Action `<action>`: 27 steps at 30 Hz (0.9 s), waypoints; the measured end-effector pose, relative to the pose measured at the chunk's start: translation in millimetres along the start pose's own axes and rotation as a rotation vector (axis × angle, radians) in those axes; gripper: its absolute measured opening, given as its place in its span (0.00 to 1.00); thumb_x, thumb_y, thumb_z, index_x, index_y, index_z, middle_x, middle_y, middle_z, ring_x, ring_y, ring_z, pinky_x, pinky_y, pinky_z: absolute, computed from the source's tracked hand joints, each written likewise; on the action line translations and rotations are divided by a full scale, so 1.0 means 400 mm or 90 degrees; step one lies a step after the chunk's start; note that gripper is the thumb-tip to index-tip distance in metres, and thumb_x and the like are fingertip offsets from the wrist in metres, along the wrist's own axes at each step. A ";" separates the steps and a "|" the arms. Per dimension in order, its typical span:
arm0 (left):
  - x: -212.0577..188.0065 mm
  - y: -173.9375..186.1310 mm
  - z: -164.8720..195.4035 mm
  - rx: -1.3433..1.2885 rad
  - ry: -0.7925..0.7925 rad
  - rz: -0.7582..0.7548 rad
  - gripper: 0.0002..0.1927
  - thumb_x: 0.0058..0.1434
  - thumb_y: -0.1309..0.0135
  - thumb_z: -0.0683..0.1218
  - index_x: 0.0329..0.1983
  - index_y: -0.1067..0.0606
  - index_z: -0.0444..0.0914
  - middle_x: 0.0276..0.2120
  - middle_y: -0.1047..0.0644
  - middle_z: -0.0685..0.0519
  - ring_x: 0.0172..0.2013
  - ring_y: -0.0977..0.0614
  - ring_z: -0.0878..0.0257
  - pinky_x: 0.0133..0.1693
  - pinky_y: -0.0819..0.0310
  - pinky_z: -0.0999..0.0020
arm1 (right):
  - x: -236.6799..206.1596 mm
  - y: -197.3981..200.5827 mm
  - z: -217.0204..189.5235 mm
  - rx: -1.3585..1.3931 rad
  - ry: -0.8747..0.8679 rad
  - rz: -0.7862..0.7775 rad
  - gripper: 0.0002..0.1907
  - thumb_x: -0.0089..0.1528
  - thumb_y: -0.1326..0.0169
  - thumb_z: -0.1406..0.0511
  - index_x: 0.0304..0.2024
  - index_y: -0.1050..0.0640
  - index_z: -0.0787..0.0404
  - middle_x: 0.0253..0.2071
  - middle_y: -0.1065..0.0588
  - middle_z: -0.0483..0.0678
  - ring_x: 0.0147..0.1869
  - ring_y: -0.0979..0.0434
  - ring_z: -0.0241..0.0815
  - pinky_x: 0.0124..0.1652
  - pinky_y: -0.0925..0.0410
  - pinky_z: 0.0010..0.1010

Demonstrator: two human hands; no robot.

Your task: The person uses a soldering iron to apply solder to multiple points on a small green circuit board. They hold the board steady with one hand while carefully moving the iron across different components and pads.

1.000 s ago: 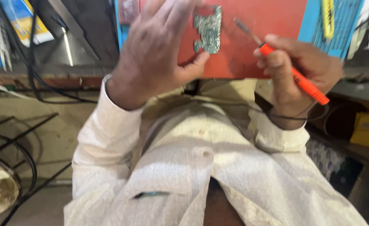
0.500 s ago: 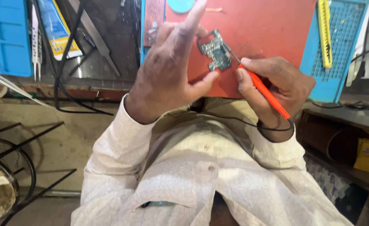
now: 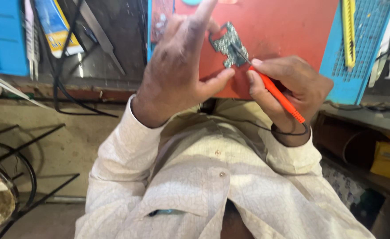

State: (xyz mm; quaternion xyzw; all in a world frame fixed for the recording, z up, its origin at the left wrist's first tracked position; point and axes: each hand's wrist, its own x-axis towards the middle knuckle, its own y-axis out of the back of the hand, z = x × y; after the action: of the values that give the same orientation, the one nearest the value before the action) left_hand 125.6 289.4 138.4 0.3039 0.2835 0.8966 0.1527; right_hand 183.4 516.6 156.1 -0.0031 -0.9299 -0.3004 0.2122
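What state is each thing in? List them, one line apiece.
left hand: raised, pinching the circuit board
circuit board: held up over the red mat, probe tip on it
right hand: grip shut on the orange probe
orange probe: slanted, tip up
red mat: lying flat
yellow cutter: lying untouched

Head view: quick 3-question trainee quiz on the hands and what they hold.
1. True or false: the left hand holds the small circuit board.
2. Which does the right hand grip? A) yellow utility knife B) orange-handled probe C) tweezers
3. What surface lies behind the board?

Key: 1 true. 2 B; the yellow utility knife lies untouched on the blue mat. 3 the red mat.
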 end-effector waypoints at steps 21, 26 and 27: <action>0.023 0.004 0.034 0.022 0.043 -0.015 0.55 0.56 0.26 0.47 0.78 0.50 0.34 0.53 0.26 0.50 0.55 0.27 0.53 0.63 0.32 0.59 | 0.018 0.022 -0.010 0.008 -0.038 0.031 0.10 0.64 0.35 0.74 0.47 0.18 0.64 0.42 0.19 0.51 0.39 0.18 0.40 0.39 0.27 0.25; 0.019 0.004 0.042 0.016 0.036 -0.004 0.55 0.55 0.27 0.46 0.78 0.49 0.34 0.53 0.26 0.50 0.55 0.27 0.53 0.62 0.31 0.58 | 0.019 0.025 -0.015 0.008 -0.026 0.013 0.11 0.62 0.35 0.74 0.47 0.18 0.64 0.39 0.19 0.51 0.40 0.19 0.41 0.38 0.28 0.26; 0.020 0.003 0.040 0.017 0.038 -0.005 0.55 0.56 0.26 0.46 0.78 0.49 0.34 0.53 0.26 0.50 0.55 0.27 0.53 0.62 0.31 0.58 | 0.019 0.024 -0.015 0.015 -0.049 0.026 0.11 0.62 0.35 0.74 0.47 0.18 0.64 0.40 0.19 0.51 0.39 0.19 0.41 0.37 0.29 0.26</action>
State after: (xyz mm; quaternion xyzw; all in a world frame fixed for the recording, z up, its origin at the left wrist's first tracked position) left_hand 129.7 298.8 153.2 0.2782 0.3011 0.9007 0.1439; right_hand 180.2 520.2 169.0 -0.0313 -0.9405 -0.2851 0.1820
